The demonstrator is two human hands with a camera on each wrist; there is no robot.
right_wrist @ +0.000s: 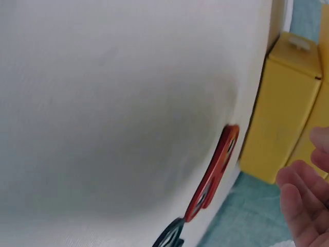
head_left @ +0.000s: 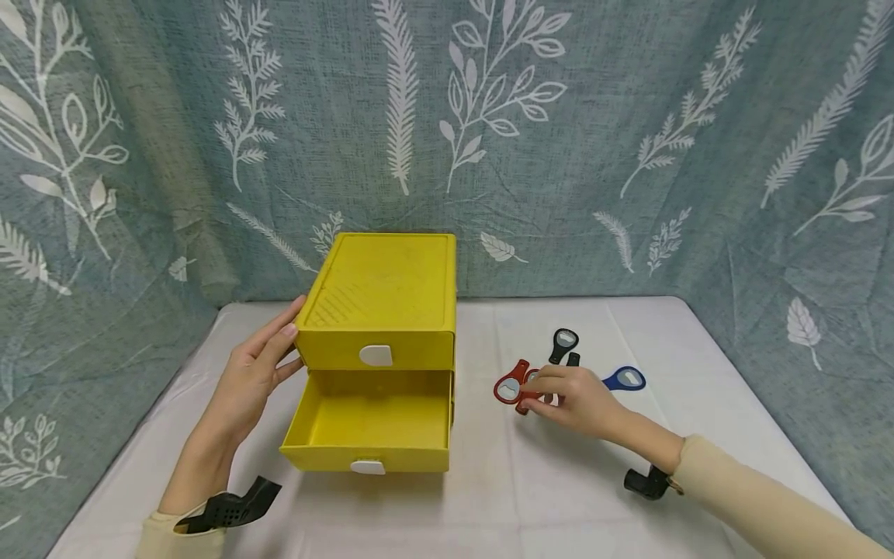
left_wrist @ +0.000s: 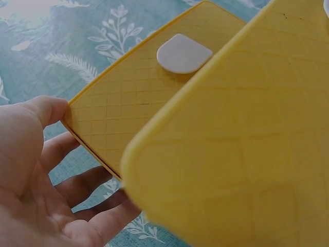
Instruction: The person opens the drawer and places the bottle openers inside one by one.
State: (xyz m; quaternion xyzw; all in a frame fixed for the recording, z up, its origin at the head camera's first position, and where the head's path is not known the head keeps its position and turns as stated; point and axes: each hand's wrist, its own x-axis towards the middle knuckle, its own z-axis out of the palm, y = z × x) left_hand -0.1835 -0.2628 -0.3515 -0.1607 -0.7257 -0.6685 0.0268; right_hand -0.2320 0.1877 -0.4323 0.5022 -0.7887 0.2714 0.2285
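A yellow two-drawer box [head_left: 380, 287] stands left of centre, its lower drawer [head_left: 377, 415] pulled out, with nothing seen inside it. My left hand [head_left: 251, 373] rests against the box's left side, thumb at the front corner of the upper part and fingers extended along the side. Over the red bottle openers [head_left: 508, 390] on the white table, my right hand [head_left: 576, 400] hangs with fingers loosely bent, partly covering them. In the right wrist view the fingertips [right_wrist: 290, 198] stand apart from the red openers, with nothing between them.
A black bottle opener [head_left: 565, 339] lies behind the right hand, and a blue one [head_left: 626, 378] to its right. Another black handle end [head_left: 573, 359] shows beside the hand. A patterned curtain [head_left: 531, 194] hangs behind the white table [head_left: 503, 505].
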